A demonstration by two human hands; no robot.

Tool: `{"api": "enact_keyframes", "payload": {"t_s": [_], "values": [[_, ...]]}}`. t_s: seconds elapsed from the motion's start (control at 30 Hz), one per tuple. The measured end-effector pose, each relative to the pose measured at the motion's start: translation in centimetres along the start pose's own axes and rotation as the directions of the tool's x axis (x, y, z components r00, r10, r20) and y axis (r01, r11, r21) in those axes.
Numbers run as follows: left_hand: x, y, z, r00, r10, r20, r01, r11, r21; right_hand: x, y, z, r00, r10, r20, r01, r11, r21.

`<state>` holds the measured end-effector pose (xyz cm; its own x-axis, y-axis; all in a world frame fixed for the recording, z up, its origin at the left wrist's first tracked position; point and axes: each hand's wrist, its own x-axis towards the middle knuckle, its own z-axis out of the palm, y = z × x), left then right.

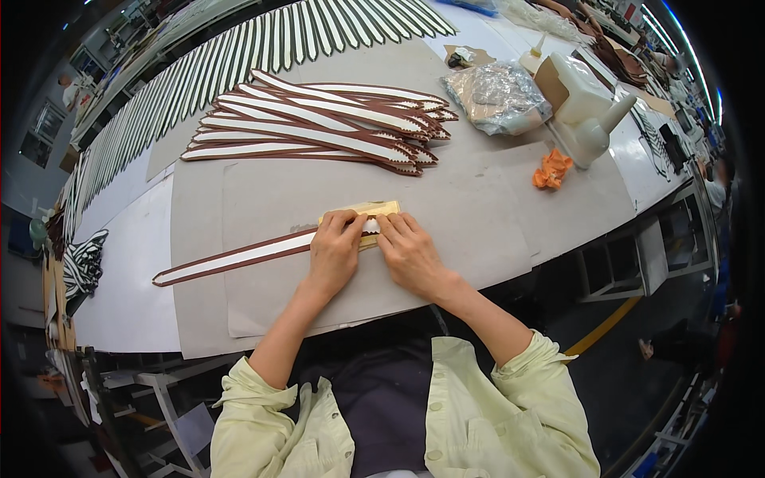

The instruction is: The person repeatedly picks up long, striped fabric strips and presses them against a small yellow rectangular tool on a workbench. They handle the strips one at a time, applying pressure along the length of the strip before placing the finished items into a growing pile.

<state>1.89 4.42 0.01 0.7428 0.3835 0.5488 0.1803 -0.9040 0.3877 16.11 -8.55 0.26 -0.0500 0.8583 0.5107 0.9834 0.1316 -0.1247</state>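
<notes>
A long white strap with brown edges (239, 259) lies on the grey sheet, its pointed end toward the left. Its other end, with a jagged brown edge, rests on a small yellow block (390, 207). My left hand (335, 251) is closed on the strap near that end, fingertips pressed down. Close beside it, my right hand (410, 255) pinches the jagged end from the right. The fingers partly hide the strap's end and the block. Beyond my hands lies a loose pile of similar brown-edged straps (319, 123).
Dark-edged white straps (279, 36) stand in a long row along the far side. At the right are a clear plastic bag (498, 95), a whitish plastic bottle with a spout (594, 139) and a crumpled orange piece (551, 170). A striped bundle (84, 263) sits at the left edge.
</notes>
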Motion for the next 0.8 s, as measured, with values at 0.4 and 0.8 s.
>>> {"api": "enact_keyframes", "payload": {"t_s": [0.4, 0.8], "values": [[-0.1, -0.1, -0.7, 0.996, 0.064, 0.069, -0.065, 0.998, 0.020, 0.9, 0.4, 0.1, 0.997, -0.077, -0.008, 0.077, 0.997, 0.003], [0.3, 0.4, -0.3, 0.982, 0.145, 0.119, -0.163, 0.974, 0.159, 1.0, 0.4, -0.2, 0.995, -0.100, 0.002, 0.100, 0.995, -0.029]]}}
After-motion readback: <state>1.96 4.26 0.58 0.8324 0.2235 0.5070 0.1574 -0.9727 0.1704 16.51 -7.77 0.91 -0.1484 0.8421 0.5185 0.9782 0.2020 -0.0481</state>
